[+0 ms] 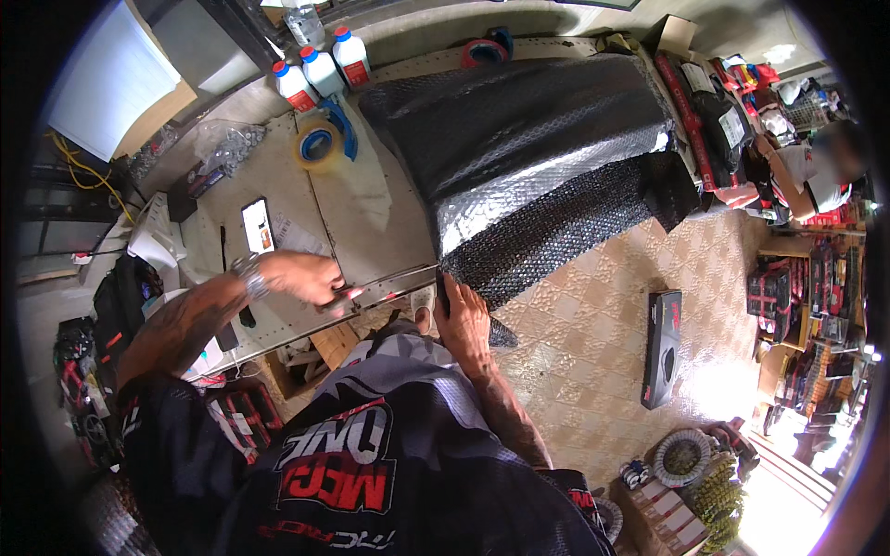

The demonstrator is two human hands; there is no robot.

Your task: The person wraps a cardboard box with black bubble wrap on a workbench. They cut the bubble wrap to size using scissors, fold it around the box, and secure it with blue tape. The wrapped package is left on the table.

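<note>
A large flat package wrapped in black bubble wrap (514, 132) covers the right part of the workbench (375, 201). A loose flap of the bubble wrap (556, 240) hangs over the bench's front edge. My right hand (462, 316) holds the near left corner of this wrap, fingers on its edge. Left of it, over the front edge, my left hand (306, 278) grips a small handheld tool (344, 299) with a pinkish-red end. The tool is blurred, so its exact kind cannot be told. A metal watch (249, 276) is on my left wrist.
A lit phone (257, 226) and a clear tape roll on a blue dispenser (320, 144) lie on the bench. Bottles with coloured caps (322, 69) stand behind. A black box (661, 347) is on the tiled floor. Another person (810, 170) works at right near stacked packages.
</note>
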